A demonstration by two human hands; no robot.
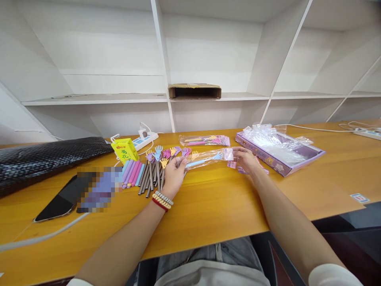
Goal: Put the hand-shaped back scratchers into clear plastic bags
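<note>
A clear plastic bag [205, 158] with a blue hand-shaped scratcher in it is stretched between my two hands. My left hand [175, 173] pinches its left end, fingers closed. At the labelled right end, my right hand [244, 158] grips the bag by the card. Left of my left hand lie several metal rods with colourful hand-shaped heads [151, 174], and beside them pink, purple and blue handles [132, 172]. Behind the held bag are packed scratchers [204, 140]. Small pink cards [232, 164] lie beneath my right hand.
A purple box [279, 153] heaped with clear bags stands at right. Leftward are a yellow carton [125, 149], a power strip [145, 140], a black phone [59, 198], a cable and a black wrapped bundle [50, 161]. White shelves with a cardboard box [195, 92] rise behind.
</note>
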